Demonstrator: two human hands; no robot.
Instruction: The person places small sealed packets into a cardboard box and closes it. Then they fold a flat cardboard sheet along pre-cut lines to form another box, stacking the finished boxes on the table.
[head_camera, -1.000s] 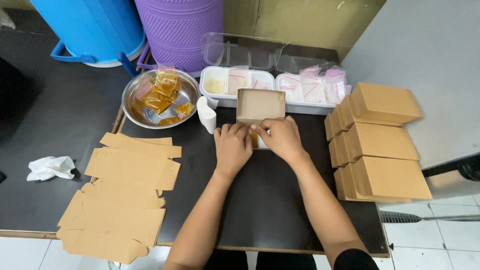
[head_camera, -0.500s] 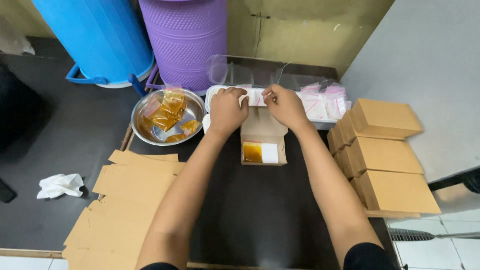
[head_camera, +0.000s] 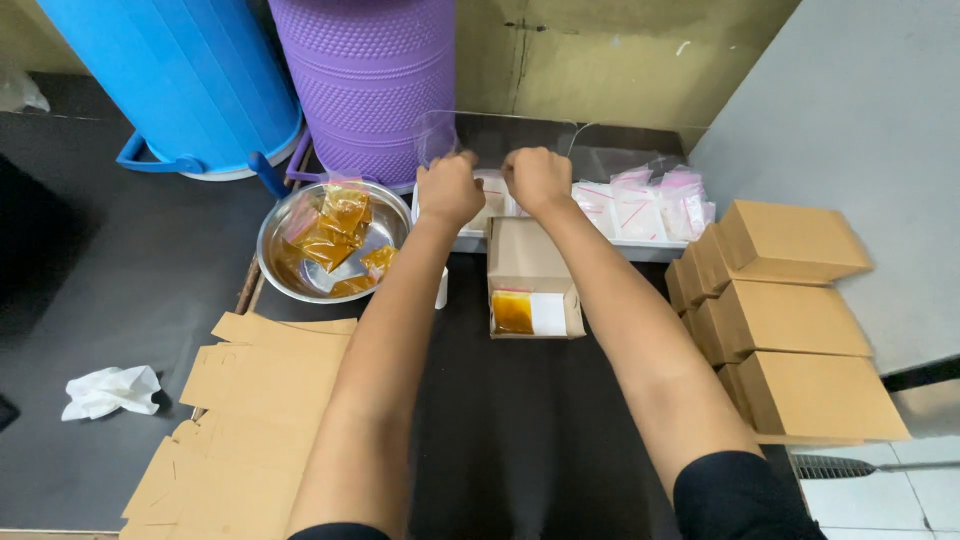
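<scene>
Both hands lifted off the small open cardboard box (head_camera: 533, 285), left hand (head_camera: 449, 190) and right hand (head_camera: 538, 178) carried toward twelve o'clock, now closed over the white tray (head_camera: 600, 240) of sachets, box left uncovered at six o'clock of them.

An open brown cardboard box (head_camera: 530, 285) is sitting mid-counter, a round steel bowl of amber sachets (head_camera: 330, 240) lying to its left, closed brown cardboard boxes (head_camera: 790, 320) stacking up to its right, a white tray of clear packets (head_camera: 630, 215) lying behind it.

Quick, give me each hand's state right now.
Left hand: closed, at the white tray; contents hidden.
Right hand: closed, over the same tray; grasp cannot be told.
</scene>
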